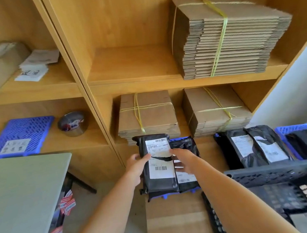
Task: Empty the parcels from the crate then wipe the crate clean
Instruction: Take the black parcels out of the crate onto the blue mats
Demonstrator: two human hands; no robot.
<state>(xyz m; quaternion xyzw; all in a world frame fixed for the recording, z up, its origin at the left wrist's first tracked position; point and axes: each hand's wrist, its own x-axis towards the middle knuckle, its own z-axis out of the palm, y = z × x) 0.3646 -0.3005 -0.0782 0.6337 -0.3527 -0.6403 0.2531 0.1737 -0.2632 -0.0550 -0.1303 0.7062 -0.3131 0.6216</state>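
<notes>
A black parcel (159, 179) with white labels is held upright low in front of the shelf. My left hand (135, 169) grips its left edge, thumb on the front. My right hand (184, 161) lies on its right side, fingers spread across a second black parcel (188, 180) just behind it. Both rest over a blue tray edge (166, 196). The black crate (278, 173) stands at the lower right, its rim and perforated floor showing. More black parcels (253, 146) lie beyond it.
Bundled flat cartons (224, 40) fill the wooden shelves, with two smaller bundles (147, 115) below. A blue crate (289, 137) holds parcels at right. A grey table (20, 200) stands at left. A cardboard box (176, 221) sits below my hands.
</notes>
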